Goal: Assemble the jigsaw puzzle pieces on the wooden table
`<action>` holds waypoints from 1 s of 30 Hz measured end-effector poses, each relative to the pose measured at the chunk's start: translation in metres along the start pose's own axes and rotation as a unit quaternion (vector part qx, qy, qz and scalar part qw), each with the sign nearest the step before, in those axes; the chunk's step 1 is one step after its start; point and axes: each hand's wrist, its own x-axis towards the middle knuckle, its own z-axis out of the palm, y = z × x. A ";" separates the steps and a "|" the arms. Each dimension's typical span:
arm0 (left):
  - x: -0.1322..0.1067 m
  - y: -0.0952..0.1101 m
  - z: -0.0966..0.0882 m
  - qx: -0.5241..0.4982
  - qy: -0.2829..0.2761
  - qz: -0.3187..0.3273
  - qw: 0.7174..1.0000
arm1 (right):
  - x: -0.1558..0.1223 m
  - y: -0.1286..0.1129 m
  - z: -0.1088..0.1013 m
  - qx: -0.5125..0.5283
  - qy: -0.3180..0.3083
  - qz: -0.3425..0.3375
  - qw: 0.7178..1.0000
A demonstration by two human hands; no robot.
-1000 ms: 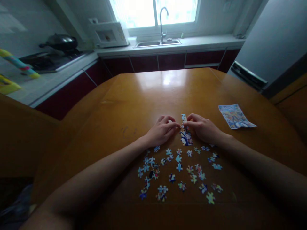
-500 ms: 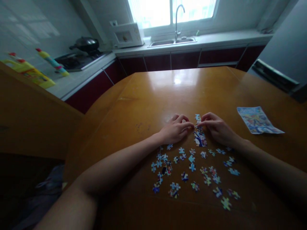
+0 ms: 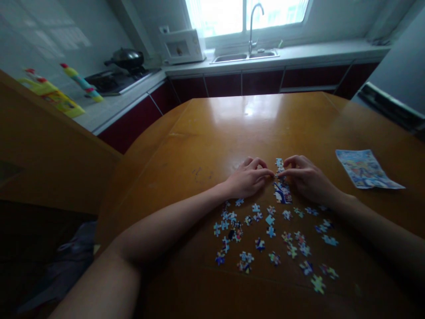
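A narrow strip of joined jigsaw puzzle pieces (image 3: pixel 282 193) lies on the wooden table between my hands. My left hand (image 3: pixel 249 178) comes in from its left, fingers bent and the index fingertip against the strip's left edge. From the other side my right hand (image 3: pixel 307 177) presses on the strip's middle with curled fingers; thumb and index tips sit close together there. Any single piece under those fingertips is too small to make out. Nearer to me, several loose puzzle pieces (image 3: pixel 260 244) are scattered, among them a yellow-green piece (image 3: pixel 318 284).
A creased picture sheet (image 3: pixel 368 170) rests on the table (image 3: pixel 232 128), right of my right hand. Beyond the table are a counter with a sink (image 3: pixel 232 57), a microwave (image 3: pixel 182 46), a wok (image 3: pixel 126 58) on the stove and yellow bottles (image 3: pixel 59 98).
The whole view has shifted slightly, so the scene sits further right. Both hands stay at the puzzle strip, with barely any movement of the fingers.
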 end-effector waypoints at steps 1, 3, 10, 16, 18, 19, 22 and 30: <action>0.000 0.001 0.000 -0.001 0.000 -0.003 1.000 | 0.000 0.000 0.001 0.004 0.004 0.001 1.000; 0.000 0.002 -0.001 -0.001 -0.002 -0.006 1.000 | 0.000 -0.001 0.003 0.006 0.008 0.004 1.000; 0.000 0.004 0.000 0.022 -0.012 -0.006 1.000 | -0.001 0.000 0.007 -0.029 0.001 0.006 1.000; 0.002 0.000 0.001 -0.041 0.039 -0.023 0.998 | -0.001 -0.001 0.007 -0.027 -0.001 0.019 0.999; 0.003 -0.001 0.000 -0.064 0.058 -0.035 0.996 | -0.001 -0.002 0.006 -0.010 0.003 0.020 1.000; 0.004 -0.001 0.000 -0.074 0.066 -0.041 0.994 | -0.001 -0.002 0.006 0.005 0.015 0.021 1.000; 0.005 -0.001 -0.002 -0.099 0.085 -0.056 0.990 | 0.000 0.000 0.003 0.058 0.093 0.043 0.993; 0.005 -0.001 -0.003 -0.121 0.107 -0.062 0.985 | 0.001 0.013 0.007 0.080 0.132 0.148 0.977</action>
